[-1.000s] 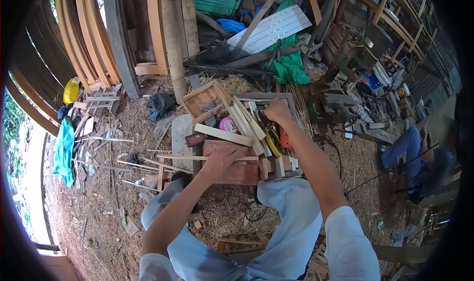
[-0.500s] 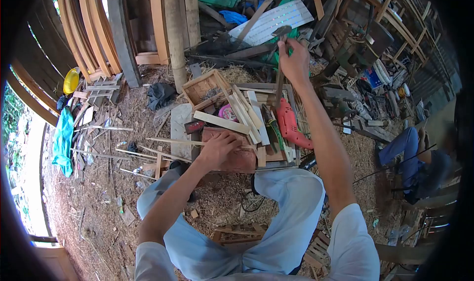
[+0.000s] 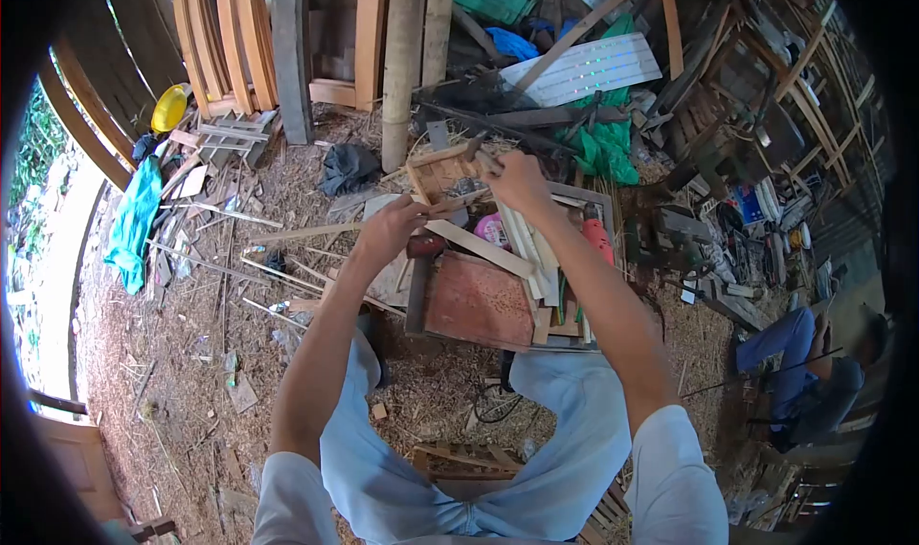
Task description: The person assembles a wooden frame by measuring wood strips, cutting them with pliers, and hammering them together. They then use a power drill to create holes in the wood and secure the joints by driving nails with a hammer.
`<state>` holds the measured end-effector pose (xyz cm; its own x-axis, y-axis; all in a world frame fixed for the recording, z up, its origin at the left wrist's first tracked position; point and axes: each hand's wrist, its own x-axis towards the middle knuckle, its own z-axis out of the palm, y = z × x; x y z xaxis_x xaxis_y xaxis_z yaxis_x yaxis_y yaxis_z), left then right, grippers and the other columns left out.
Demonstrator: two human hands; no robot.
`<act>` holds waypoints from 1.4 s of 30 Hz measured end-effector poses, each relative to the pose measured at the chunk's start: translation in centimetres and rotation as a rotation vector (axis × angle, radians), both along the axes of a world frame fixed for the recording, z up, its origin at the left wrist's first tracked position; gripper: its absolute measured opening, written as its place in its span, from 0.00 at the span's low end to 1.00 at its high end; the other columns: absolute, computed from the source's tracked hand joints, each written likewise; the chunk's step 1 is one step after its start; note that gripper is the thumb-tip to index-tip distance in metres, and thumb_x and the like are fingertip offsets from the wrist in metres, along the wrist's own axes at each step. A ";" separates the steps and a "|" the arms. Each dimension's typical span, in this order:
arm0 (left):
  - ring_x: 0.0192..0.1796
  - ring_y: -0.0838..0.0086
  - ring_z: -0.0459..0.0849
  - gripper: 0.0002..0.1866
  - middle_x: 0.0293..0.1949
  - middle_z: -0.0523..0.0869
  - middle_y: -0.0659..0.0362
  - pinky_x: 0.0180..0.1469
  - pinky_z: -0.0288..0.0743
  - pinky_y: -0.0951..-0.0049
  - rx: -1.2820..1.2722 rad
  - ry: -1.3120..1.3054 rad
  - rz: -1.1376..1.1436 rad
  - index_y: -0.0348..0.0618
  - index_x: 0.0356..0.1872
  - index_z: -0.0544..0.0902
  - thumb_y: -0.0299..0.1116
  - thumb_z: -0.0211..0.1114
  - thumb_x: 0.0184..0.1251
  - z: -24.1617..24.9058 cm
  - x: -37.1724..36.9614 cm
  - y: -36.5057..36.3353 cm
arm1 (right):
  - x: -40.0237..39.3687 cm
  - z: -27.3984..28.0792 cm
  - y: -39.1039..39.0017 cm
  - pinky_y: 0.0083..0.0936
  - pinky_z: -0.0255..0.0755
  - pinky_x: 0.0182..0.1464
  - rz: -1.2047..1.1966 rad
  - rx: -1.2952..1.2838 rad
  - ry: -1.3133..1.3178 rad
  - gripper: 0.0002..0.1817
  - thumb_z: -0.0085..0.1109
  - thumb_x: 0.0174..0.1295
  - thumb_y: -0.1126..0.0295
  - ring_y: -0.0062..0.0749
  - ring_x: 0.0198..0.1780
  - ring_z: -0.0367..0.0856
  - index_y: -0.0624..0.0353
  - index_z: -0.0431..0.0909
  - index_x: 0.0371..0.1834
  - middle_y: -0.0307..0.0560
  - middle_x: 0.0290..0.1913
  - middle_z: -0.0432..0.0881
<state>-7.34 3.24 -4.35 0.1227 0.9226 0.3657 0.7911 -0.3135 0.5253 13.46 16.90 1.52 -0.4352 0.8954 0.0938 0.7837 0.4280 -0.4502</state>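
Observation:
My left hand [image 3: 391,229] is closed on a thin wooden strip [image 3: 311,232], which sticks out to the left over the work surface. My right hand [image 3: 520,183] grips a hammer [image 3: 476,144] near its dark head, above the small wooden box [image 3: 450,174]. Most of the hammer's handle is hidden. Just below my left hand lies a dark red block-like object [image 3: 426,246]. A reddish board [image 3: 479,301] stands bare nearest my knees, with a pale wood slat [image 3: 479,246] across its far edge. A pink round item [image 3: 492,229] sits beyond the slat.
A red drill [image 3: 597,235] lies at the right of the bench, partly behind my right forearm. Wood strips and shavings litter the floor [image 3: 211,354]. A wooden post [image 3: 400,76] rises beyond the box. Another person [image 3: 804,363] sits at the far right.
My left hand has lifted off the reddish board and moved away from me with the strip. My right hand has come down and left with the hammer, closer to my left hand.

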 end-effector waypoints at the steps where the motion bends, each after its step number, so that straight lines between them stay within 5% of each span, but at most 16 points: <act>1: 0.41 0.54 0.82 0.09 0.37 0.80 0.53 0.41 0.76 0.58 -0.032 -0.013 0.037 0.43 0.43 0.83 0.33 0.63 0.64 -0.2 -0.8 0.3 | -1.5 -0.5 0.2 0.45 0.77 0.49 -0.001 -0.018 -0.052 0.19 0.65 0.57 0.61 0.59 0.46 0.82 0.68 0.79 0.42 0.62 0.41 0.83; 16: 0.38 0.54 0.83 0.08 0.35 0.79 0.55 0.37 0.79 0.58 0.011 -0.050 -0.063 0.46 0.42 0.81 0.32 0.64 0.63 0.6 1.8 0.2 | -6.6 -3.4 3.4 0.42 0.80 0.49 0.056 -0.048 -0.389 0.11 0.56 0.60 0.74 0.51 0.50 0.84 0.63 0.81 0.44 0.59 0.46 0.84; 25: 0.42 0.51 0.83 0.08 0.42 0.82 0.51 0.41 0.79 0.57 -0.022 -0.096 -0.084 0.42 0.43 0.81 0.30 0.62 0.64 1.0 2.4 -0.6 | -6.1 -3.6 3.9 0.44 0.79 0.50 0.010 -0.021 -0.230 0.11 0.58 0.58 0.72 0.53 0.50 0.83 0.62 0.82 0.43 0.59 0.47 0.83; 38: 0.40 0.53 0.84 0.08 0.44 0.82 0.55 0.39 0.80 0.57 0.029 -0.068 -0.109 0.44 0.41 0.81 0.32 0.64 0.62 1.1 3.0 -0.6 | -6.6 -4.4 3.2 0.44 0.77 0.52 0.062 -0.032 -0.356 0.15 0.61 0.59 0.65 0.54 0.50 0.82 0.62 0.80 0.45 0.57 0.47 0.83; 40: 0.39 0.56 0.85 0.08 0.44 0.81 0.57 0.37 0.80 0.58 0.057 -0.043 -0.098 0.46 0.40 0.82 0.33 0.64 0.62 1.1 3.4 -1.0 | -5.6 -3.0 2.0 0.43 0.77 0.49 0.032 0.088 -0.175 0.15 0.61 0.59 0.63 0.53 0.47 0.83 0.62 0.81 0.43 0.59 0.42 0.84; 42: 0.46 0.55 0.82 0.10 0.43 0.82 0.52 0.46 0.78 0.58 -0.040 -0.055 -0.158 0.42 0.42 0.82 0.29 0.65 0.59 1.4 4.4 -1.5 | -3.9 -0.5 0.9 0.43 0.76 0.47 0.026 0.069 -0.056 0.14 0.61 0.58 0.63 0.52 0.44 0.84 0.62 0.82 0.40 0.59 0.38 0.84</act>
